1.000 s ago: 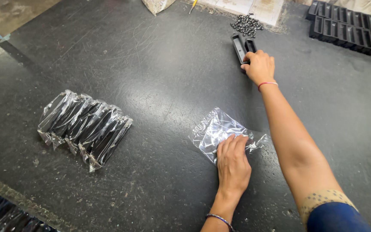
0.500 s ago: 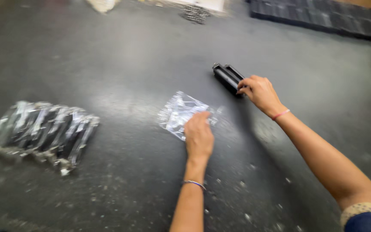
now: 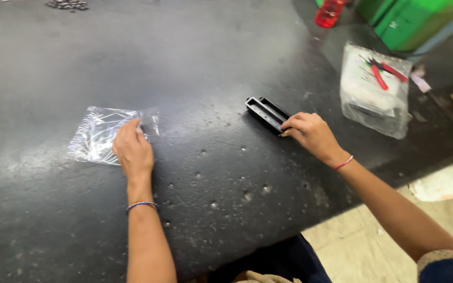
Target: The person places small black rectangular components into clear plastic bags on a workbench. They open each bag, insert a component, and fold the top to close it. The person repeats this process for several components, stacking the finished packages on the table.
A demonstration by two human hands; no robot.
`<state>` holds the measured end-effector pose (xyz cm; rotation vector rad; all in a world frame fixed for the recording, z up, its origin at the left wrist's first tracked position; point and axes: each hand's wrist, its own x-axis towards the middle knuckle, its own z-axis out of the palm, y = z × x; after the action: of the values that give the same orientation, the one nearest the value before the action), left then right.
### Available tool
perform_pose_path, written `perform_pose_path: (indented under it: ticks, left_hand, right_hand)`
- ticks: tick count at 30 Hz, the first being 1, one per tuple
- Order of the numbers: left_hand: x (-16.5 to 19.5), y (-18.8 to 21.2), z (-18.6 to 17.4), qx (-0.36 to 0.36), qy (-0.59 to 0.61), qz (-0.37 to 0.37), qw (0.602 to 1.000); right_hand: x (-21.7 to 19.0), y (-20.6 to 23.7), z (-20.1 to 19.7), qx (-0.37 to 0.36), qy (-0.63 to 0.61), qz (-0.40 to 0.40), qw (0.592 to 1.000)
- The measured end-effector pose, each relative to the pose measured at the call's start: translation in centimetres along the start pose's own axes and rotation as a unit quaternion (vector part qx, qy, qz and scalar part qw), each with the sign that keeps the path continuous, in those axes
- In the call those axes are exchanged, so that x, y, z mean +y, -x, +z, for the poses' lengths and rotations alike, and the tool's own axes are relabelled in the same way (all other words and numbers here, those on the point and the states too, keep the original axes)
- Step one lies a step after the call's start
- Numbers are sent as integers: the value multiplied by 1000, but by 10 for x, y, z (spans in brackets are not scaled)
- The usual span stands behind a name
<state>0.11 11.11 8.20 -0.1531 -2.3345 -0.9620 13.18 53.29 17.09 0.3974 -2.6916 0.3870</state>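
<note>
A clear plastic bag (image 3: 103, 135) lies flat and crinkled on the dark worktop (image 3: 226, 68), left of centre. The left hand (image 3: 132, 149) rests palm-down on the bag's right part, fingers loosely together, pressing it to the surface rather than gripping it. Well apart to the right, a black elongated plastic part (image 3: 267, 113) with two parallel channels lies at a slant on the worktop. The right hand (image 3: 310, 133) has its fingertips closed on the near end of this part, so that end is hidden under the fingers.

Farther right, near the table's edge, sits another clear bag (image 3: 373, 97) holding white sheets; red-handled pliers (image 3: 386, 71) lie on top of it. What else is in that bag is hard to make out through the glare. At the top edge a small heap of dark metal pieces (image 3: 68, 4) is cut off by the frame, as are a red translucent container (image 3: 329, 11) and a green crate (image 3: 410, 21).

The worktop is dark, scuffed and pitted with small dents. Beyond its near edge, pale floor tiles (image 3: 352, 251) show.
</note>
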Motion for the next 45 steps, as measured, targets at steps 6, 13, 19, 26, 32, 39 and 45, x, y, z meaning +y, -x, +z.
perform_pose_path:
  ticks: [6,13,19,26,32,39,45]
  left_hand:
    - [13,20,-7,-21,8,25,999]
    - [14,25,-10,-24,7,34,999]
    - [15,26,-17,-32,1,28,999]
    - [17,23,-16,-42,2,13,999]
    - [29,23,-14,-42,-4,-4,999]
    - [57,11,6,8,-75,9,997]
    - [94,29,28,32,-1,-6,999]
  right_hand:
    - [-13,37,-4,87,-57,53,993]
    - [-23,43,-9,156,-285,130,937]
    - [56,120,-47,224,-200,310,902]
    - [190,312,-90,167,288,312,890]
    - [210,377,-91,260,-111,538,794]
    - [165,301,-89,138,242,273,921]
    - [34,125,-57,159,111,114,974]
